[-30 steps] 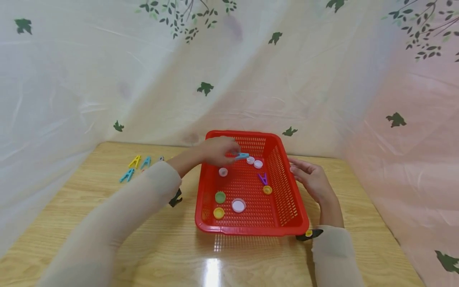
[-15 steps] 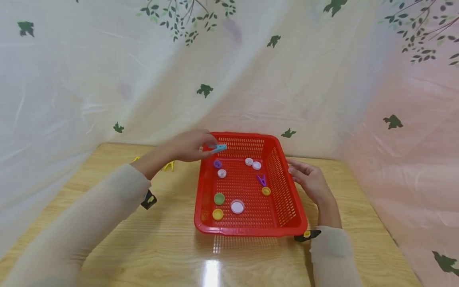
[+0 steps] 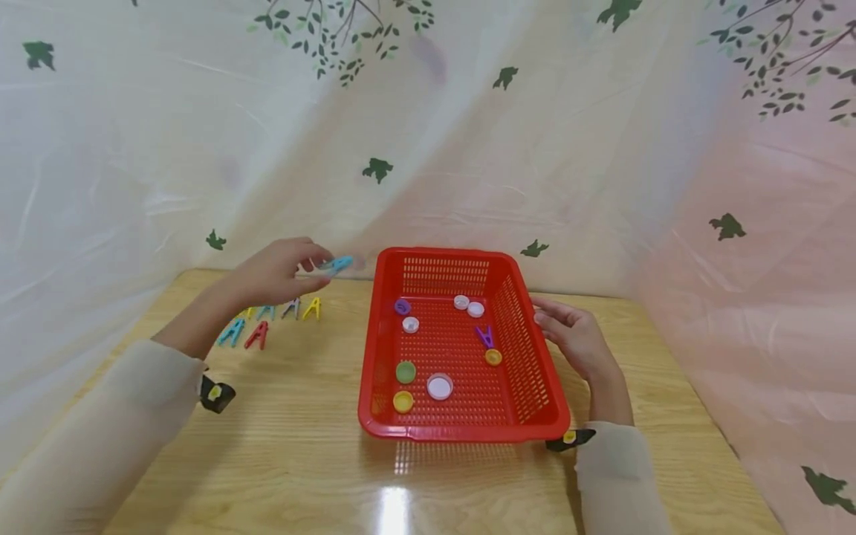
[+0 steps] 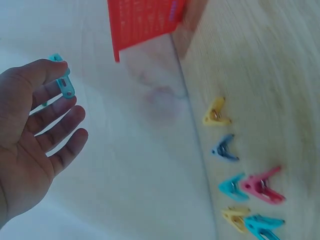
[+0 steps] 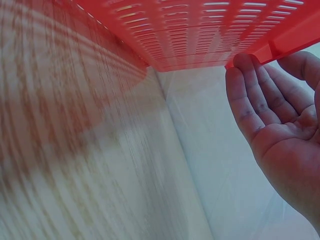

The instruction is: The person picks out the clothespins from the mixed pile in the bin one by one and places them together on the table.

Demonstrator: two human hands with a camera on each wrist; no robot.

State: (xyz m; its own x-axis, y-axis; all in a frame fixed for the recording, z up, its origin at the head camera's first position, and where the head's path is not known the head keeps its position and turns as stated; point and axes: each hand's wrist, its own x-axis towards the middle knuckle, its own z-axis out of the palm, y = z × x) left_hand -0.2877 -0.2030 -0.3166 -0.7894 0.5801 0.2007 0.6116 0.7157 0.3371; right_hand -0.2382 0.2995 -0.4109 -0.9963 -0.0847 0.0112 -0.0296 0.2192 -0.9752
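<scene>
My left hand pinches a light blue clothespin between thumb and forefinger, raised above the table left of the red basket. In the left wrist view the other fingers of that hand are spread, with the clothespin at the thumb tip. My right hand grips the basket's right rim, its fingertips under the edge and the thumb at the rim in the right wrist view. Inside the basket lie a purple clothespin, a green cap, a purple cap, and several white and yellow caps.
Several clothespins lie on the wooden table at the left, among them a red one, a blue one and a yellow one. A leaf-patterned cloth hangs behind the table and at its sides.
My left hand has moved left from over the basket to beside it, carrying the light blue clothespin. The clothespins on the table are more exposed. My right hand stays at the basket rim.
</scene>
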